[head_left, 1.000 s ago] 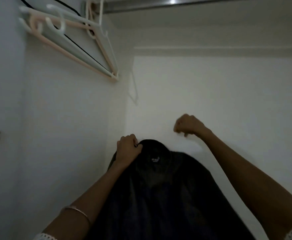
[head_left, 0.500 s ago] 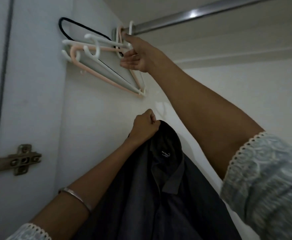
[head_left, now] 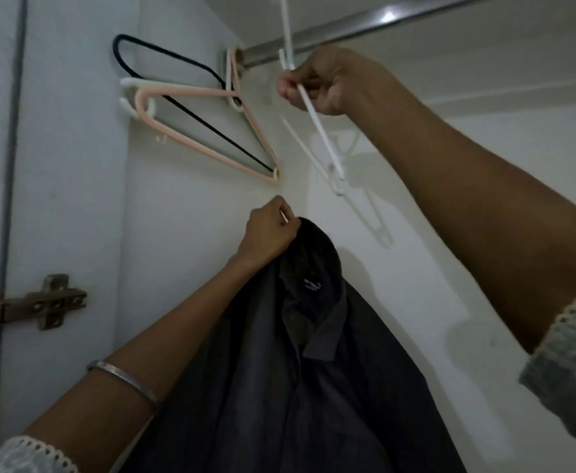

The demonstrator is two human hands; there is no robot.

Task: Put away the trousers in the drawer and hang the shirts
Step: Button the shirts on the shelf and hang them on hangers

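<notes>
While her left hand (head_left: 268, 230) grips the dark shirt's collar (head_left: 317, 254), her right hand (head_left: 320, 83) pinches a white hanger (head_left: 317, 124) below the rail (head_left: 365, 25)

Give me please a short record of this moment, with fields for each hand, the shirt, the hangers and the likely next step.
left hand: grips the collar of the dark shirt, holding it up
right hand: grips the white hanger by one arm, just below the rail
dark shirt: not yet on a hanger; hangs from the left hand
other hangers: pink hanger and black hanger at the rail's left end
likely next step: slip the white hanger into the shirt's collar
</notes>
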